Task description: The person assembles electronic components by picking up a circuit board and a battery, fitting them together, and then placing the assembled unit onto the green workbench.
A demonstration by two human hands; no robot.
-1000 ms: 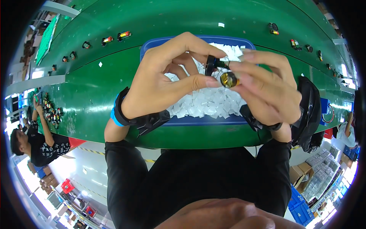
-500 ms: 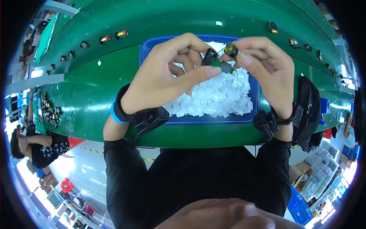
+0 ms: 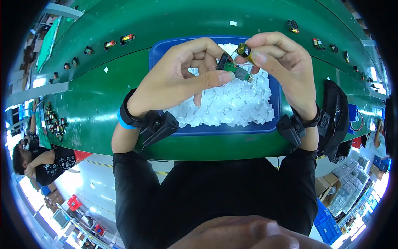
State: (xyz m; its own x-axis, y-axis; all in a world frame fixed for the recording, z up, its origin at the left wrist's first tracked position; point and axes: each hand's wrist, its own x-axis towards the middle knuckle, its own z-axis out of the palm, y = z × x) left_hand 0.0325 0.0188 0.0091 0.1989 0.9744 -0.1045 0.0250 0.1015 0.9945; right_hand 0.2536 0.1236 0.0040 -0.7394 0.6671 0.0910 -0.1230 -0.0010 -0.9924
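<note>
Compared with a second ago, your right hand (image 3: pixel 285 62) sits farther toward 12 o'clock, with the yellow cylinder (image 3: pixel 244 50) beyond the green board (image 3: pixel 237 71) instead of on its near side. Ahead of you spreads the green table (image 3: pixel 95 103); on it, at 12 o'clock, is the blue tray (image 3: pixel 228 131), heaped with small white pieces (image 3: pixel 224 106). Both hands work above the tray's far half. Your left hand (image 3: pixel 178 79) is partly closed, its thumb against the board's near edge, beside the black end piece (image 3: pixel 223 61) at 10 o'clock. Your right hand is half curled, pinching the cylinder between thumb and fingers, its round end toward 10 o'clock. Thin wires (image 3: pixel 236 62) seem to join cylinder and board; their ends are too small to make out. Keep the left pinch light and steady, turn the cylinder slowly, and leave the wires slack so that nothing tugs at the board.
</note>
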